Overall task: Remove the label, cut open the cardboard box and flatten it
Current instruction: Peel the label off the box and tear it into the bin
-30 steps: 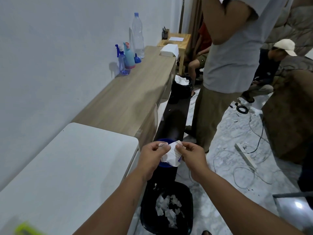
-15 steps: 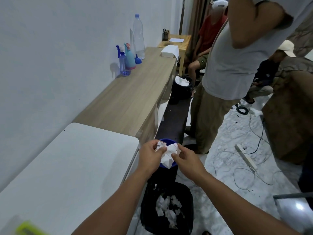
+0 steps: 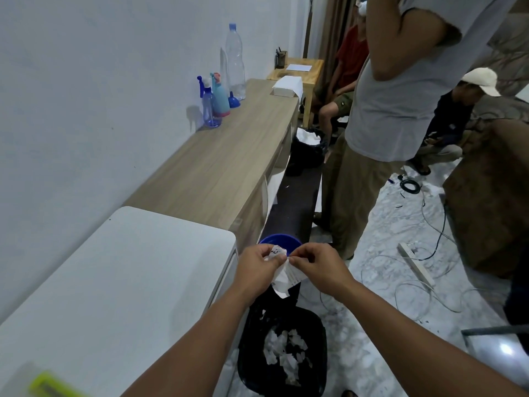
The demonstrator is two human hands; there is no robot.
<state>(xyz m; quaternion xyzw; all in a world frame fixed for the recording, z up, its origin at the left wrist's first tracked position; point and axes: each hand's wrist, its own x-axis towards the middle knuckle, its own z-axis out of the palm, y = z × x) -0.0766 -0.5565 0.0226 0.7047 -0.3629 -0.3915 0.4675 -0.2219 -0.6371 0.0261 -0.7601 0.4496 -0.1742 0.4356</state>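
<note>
Label (image 3: 282,275), white and crumpled, is hanging between both hands above the black bin (image 3: 283,353) of paper scraps. Left hand (image 3: 257,269) is pinching its upper edge with curled fingers and thumb, and right hand (image 3: 317,266) is pinching the same edge just beside it, fingertips nearly touching. Both are hovering off the corner of the white table (image 3: 114,282).

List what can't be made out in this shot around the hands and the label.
Head view only:
- Label print: too small and crumpled to read.
- Fingertips of left hand and right hand: partly hidden behind the paper.
- Yellow-green object: blurred, cut by the bottom edge.
- Cardboard box: not in frame.
</note>
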